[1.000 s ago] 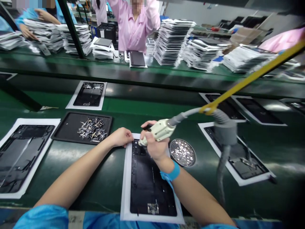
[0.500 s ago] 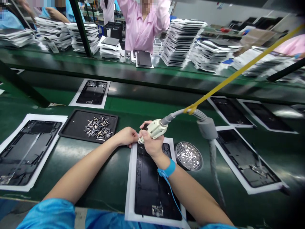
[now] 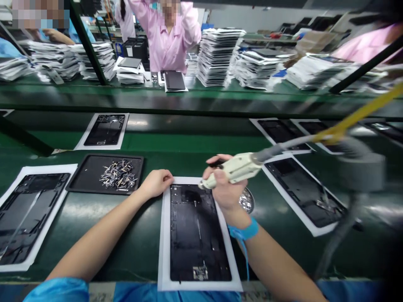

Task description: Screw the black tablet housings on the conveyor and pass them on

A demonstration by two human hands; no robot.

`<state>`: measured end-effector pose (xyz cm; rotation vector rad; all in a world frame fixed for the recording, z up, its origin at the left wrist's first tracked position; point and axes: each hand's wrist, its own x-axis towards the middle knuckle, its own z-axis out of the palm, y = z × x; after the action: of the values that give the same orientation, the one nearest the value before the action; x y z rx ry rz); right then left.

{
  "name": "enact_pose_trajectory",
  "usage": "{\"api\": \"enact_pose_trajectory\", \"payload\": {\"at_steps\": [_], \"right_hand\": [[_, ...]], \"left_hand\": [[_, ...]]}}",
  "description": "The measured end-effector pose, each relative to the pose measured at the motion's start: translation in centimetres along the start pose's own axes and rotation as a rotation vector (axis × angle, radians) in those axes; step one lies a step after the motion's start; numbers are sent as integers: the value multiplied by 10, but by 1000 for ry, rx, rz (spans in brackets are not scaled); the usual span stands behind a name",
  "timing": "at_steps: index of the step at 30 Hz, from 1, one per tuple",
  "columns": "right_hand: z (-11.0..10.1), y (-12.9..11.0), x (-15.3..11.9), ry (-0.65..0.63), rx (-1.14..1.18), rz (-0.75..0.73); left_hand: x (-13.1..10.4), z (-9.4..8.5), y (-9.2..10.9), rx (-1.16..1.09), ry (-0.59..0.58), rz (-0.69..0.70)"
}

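Observation:
A black tablet housing (image 3: pixel 198 235) lies on white paper (image 3: pixel 164 251) in front of me. My right hand (image 3: pixel 228 188) is wrapped round a cream powered tool (image 3: pixel 241 167), its tip over the housing's top right corner. A blue strap (image 3: pixel 244 230) circles that wrist. At the paper's top left corner, my left hand (image 3: pixel 157 182) has its fingers closed, and whatever they may pinch is hidden. Left of it sits a black tray (image 3: pixel 86 174) with a heap of small thin parts (image 3: pixel 119 174). A round dish of shiny pieces (image 3: pixel 247 200) is partly behind my right hand.
More housings on paper lie at the left (image 3: pixel 31 214), back left (image 3: pixel 106 130) and right (image 3: pixel 304 188). A thick grey cable (image 3: pixel 340 235) and a yellow strap (image 3: pixel 362 113) hang at the right. Beyond the line stand paper stacks (image 3: pixel 218 56) and a person in pink (image 3: pixel 166 42).
The tool in my right hand has moved right, from the housing's top left corner to its top right. My left hand stays by the paper's top left corner. The whole view has shifted.

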<state>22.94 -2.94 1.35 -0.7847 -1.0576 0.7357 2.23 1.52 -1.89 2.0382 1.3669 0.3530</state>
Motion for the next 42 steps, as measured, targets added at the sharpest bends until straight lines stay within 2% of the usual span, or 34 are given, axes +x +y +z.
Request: {"api": "enact_pose_trajectory", "payload": {"at_steps": [2, 3, 5, 8, 10, 16, 21, 27, 42], "right_hand": [[-29, -12, 8, 76, -87, -70], [-43, -16, 10, 120, -130, -92], [-66, -20, 13, 179, -205, -111], [-88, -18, 13, 207, -260, -97], [-95, -13, 12, 201, -272, -89], [-97, -2, 10, 181, -274, -67], [-97, -3, 8, 168, -280, -64], [-97, -2, 7, 165, -281, -60], [-101, 4, 5, 176, -237, -30]], "left_hand": [[5, 8, 12, 207, 99, 116], [8, 11, 18, 291, 96, 140], [17, 16, 28, 403, -4, 139], [32, 14, 34, 420, -184, 144], [45, 8, 34, 378, -191, 166], [98, -5, 24, 371, 104, 133], [119, 1, 11, 400, 232, 108], [121, 6, 4, 386, 257, 122], [123, 9, 0, 341, 266, 142]]}}
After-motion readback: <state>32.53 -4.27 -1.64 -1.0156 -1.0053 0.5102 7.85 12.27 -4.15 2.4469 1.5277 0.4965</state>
